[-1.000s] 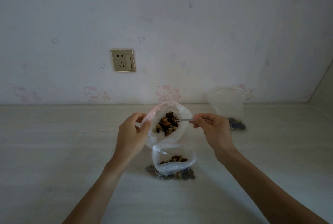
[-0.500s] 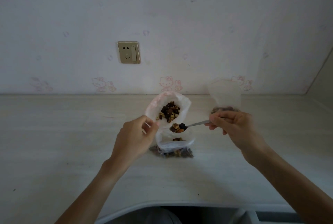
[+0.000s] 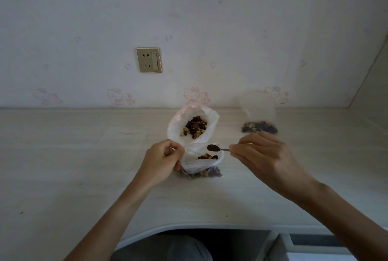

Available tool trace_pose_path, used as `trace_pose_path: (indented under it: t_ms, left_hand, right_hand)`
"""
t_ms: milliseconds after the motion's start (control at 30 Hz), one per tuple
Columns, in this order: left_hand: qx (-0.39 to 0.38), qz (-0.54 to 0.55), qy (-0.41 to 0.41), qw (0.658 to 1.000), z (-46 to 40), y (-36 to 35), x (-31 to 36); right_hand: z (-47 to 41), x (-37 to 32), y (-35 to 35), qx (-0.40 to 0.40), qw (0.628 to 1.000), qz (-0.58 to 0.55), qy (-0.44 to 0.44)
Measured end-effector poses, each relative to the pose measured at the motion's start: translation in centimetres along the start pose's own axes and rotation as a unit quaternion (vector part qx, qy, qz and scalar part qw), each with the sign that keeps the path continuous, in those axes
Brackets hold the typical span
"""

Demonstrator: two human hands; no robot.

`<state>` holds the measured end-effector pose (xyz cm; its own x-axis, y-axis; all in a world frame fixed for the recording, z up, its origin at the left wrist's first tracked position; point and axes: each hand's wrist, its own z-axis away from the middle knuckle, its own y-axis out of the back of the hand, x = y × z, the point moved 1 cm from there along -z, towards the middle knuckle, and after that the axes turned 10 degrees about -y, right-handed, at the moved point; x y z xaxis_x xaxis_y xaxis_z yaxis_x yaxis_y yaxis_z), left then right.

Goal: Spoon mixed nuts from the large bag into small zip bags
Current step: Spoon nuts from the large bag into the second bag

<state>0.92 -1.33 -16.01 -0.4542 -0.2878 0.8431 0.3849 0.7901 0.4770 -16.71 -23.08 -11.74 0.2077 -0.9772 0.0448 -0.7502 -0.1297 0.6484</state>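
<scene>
Two hands: both at work over the bags.
Left hand [image 3: 161,159]: pinches the rim of the small bag [image 3: 199,161], holding its mouth wide.
Right hand [image 3: 262,154]: pinches the spoon [image 3: 216,148] handle; bowl poised above that mouth.
Small bag: some nuts inside, resting on the desk [image 3: 73,155].
Big bag [image 3: 194,126]: just behind, gaping, nuts heaped within.
Filled bag [image 3: 259,127]: off right, near the wall.
Risk: if the rim slips, the mouth may collapse and nuts scatter; a careless elbow could tip the big bag.
</scene>
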Motion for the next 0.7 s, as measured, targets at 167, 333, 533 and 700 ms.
trace_pose_path:
  t_ms: [167, 333, 533, 700]
  left_hand:
    - [0.008, 0.003, 0.007, 1.000, 0.2, 0.2, -0.5]
    - [0.030, -0.041, -0.016, 0.999, -0.6, 1.0, -0.7]
    - [0.176, -0.107, -0.064, 0.977, -4.4, 1.9, -0.5]
    - [0.084, -0.209, -0.034, 0.974, -7.8, 0.9, -1.0]
  right_hand:
    - [-0.2, 0.4, -0.2, 0.014, 0.993, -0.074, -0.094]
    - [-0.6, 1.6, -2.0, 0.032, 0.907, -0.241, -0.345]
    - [-2.5, 3.8, -6.0, 0.035, 0.781, -0.385, -0.491]
    - [-4.6, 4.3, -9.3, -0.006, 0.820, -0.315, -0.477]
